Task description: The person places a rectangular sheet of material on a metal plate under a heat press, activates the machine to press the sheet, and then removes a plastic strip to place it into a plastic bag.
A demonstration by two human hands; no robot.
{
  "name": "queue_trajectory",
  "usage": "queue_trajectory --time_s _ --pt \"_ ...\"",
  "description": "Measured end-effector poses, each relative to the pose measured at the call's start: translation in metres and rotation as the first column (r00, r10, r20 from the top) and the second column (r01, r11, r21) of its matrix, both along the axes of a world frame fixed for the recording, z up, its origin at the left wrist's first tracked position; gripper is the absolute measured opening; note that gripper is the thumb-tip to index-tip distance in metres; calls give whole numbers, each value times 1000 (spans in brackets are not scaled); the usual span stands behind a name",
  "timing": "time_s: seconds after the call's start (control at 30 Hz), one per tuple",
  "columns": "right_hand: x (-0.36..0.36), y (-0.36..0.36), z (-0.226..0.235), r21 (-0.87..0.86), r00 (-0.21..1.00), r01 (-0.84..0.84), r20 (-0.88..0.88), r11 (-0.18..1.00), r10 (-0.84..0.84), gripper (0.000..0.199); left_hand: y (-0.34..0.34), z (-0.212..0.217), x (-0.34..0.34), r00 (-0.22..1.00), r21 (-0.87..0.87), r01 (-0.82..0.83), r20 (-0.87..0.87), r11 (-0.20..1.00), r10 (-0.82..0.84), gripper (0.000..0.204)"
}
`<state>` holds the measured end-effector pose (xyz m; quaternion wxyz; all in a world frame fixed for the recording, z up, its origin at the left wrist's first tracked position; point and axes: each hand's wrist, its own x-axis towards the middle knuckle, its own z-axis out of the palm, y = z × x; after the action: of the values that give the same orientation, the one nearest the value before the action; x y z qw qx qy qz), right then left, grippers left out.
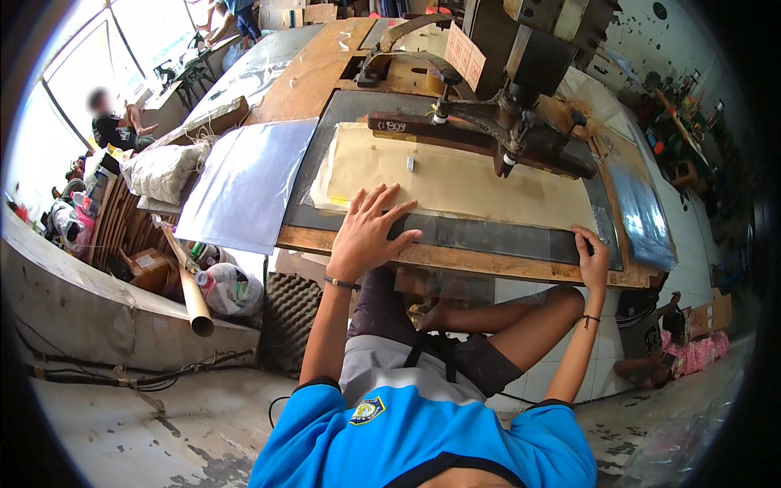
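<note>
A tan board [472,180] lies on the dark machine bed [303,213] before me, under a heavy press head [521,122] with a long dark bar. My left hand [370,232] rests flat with fingers spread, its fingertips on the board's near left edge. At the near right, my right hand [592,254] has its thumb and fingers pinched together at the near edge of a clear plastic sheet [496,234], which overlaps the board's near edge. A small pale block [410,164] sits on the board.
A stack of clear sheets [248,179] lies left of the bed, and bluish plastic sheets [639,207] lie right. A cardboard tube [195,301] and a bag of bottles [232,285] stand lower left. Another person [114,126] sits far left; another [679,358] is at right.
</note>
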<state>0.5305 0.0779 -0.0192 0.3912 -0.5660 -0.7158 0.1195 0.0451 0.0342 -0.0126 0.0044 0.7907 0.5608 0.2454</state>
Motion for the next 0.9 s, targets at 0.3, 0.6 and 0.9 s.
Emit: queue_trajectory --time_s 0.3,0.6,0.9 --pt "-59 21 11 -67 907 -180 375 981 192 47 0 2 -2 998 -45 68 -10 997 -68 59" --pt "-56 21 12 -93 899 -182 389 979 204 50 0 3 0 997 -67 63 -37 996 -65 59" --pt "-54 23 10 -92 898 -175 394 980 197 49 1 3 -2 997 -69 75 -27 995 -77 58"
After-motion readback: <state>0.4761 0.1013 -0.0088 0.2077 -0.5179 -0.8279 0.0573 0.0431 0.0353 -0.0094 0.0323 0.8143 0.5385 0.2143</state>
